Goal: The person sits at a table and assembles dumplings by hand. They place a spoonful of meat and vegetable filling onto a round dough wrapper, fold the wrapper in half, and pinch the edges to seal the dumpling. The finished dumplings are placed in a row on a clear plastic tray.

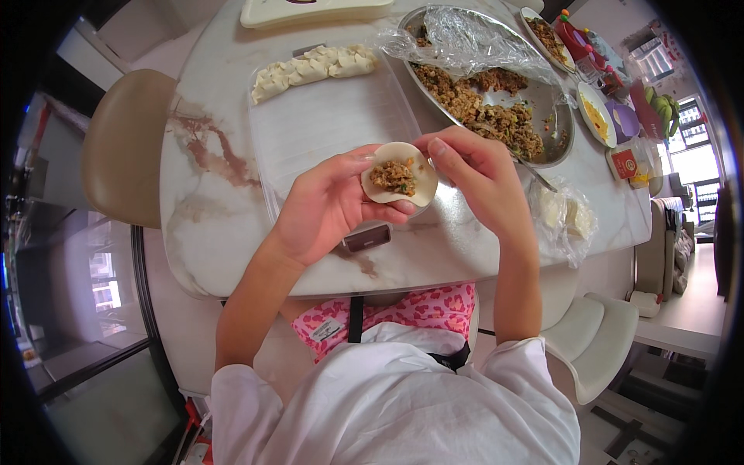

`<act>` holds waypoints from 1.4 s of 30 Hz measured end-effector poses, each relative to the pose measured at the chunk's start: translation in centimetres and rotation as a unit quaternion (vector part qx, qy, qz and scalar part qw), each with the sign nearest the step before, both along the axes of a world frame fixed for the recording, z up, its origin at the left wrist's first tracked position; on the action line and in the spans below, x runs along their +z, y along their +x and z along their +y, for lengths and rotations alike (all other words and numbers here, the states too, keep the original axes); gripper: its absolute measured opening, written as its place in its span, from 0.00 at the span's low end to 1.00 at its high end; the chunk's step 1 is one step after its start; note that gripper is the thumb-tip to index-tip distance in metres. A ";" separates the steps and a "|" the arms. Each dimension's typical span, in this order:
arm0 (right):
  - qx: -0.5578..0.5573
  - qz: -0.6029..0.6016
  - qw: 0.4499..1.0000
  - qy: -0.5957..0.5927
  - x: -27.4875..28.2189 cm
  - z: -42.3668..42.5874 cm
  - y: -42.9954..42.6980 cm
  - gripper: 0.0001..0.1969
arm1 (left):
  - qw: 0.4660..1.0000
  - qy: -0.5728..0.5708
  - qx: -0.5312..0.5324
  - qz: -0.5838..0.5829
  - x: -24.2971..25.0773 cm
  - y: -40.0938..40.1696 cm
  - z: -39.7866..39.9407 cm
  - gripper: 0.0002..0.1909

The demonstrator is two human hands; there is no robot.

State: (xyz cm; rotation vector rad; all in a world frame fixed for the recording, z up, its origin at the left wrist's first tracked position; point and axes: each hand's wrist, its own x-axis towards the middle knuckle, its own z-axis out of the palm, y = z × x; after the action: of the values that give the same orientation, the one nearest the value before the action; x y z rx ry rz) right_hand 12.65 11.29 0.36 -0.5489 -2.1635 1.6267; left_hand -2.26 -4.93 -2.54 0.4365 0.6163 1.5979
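Observation:
A round dumpling wrapper (427, 189) lies open and flat on the fingers of my left hand (328, 200), with a mound of minced filling (395, 177) at its middle. My right hand (474, 174) is at the wrapper's right edge, thumb and forefinger close together there; whether they pinch the dough cannot be told. Beyond my hands, a row of folded dumplings (314, 71) lines the far side of a clear plastic tray (264, 174). To the right stands a large metal basin (561, 131) of filling, partly covered with plastic wrap (471, 40). A metal utensil's handle (537, 177) sticks out over its near rim.
A plastic bag with pale dough pieces (564, 215) lies right of my right hand. Plates of food (598, 116), a purple bowl (625, 122) and green bananas (662, 110) stand at the far right. A cream lid (317, 14) lies at the marble-patterned table's far edge. Chairs stand on both sides.

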 end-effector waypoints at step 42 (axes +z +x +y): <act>-0.015 0.163 0.908 0.385 -2.7 -2.2 -2.6 0.20 | 0.987 -0.063 0.097 -0.115 0.1 -1.0 -0.2 0.24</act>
State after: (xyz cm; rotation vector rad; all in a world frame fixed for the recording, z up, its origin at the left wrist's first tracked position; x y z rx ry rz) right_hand 10.01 9.12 -2.32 -0.0545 -2.2665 0.6580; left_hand -3.26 -5.10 -2.41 0.0965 0.5928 1.7510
